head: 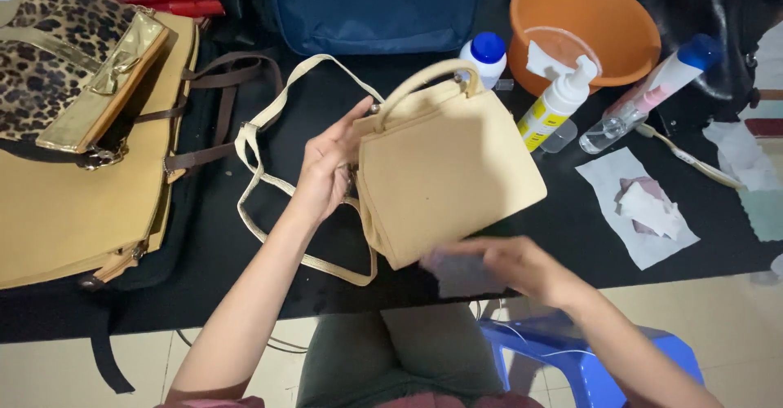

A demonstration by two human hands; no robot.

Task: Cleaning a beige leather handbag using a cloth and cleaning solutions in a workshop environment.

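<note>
The cream handbag [449, 172] hangs above the table's [245, 294] near edge; my left hand's [326, 167] fingers clamp its side, my right hand [514, 265] pinches a grey cloth [461, 273] at its bottom corner. Wiping looks underway, blurred. Both forearms angle inward; spray bottle [559, 102] beyond.

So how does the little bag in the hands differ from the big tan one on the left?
The small cream handbag is held up off the table by the left hand, while the large tan bag lies flat. The small one has one stiff arched handle, and the large one has brown straps and carries a leopard-print bag. Both are plain and yellowish.
</note>
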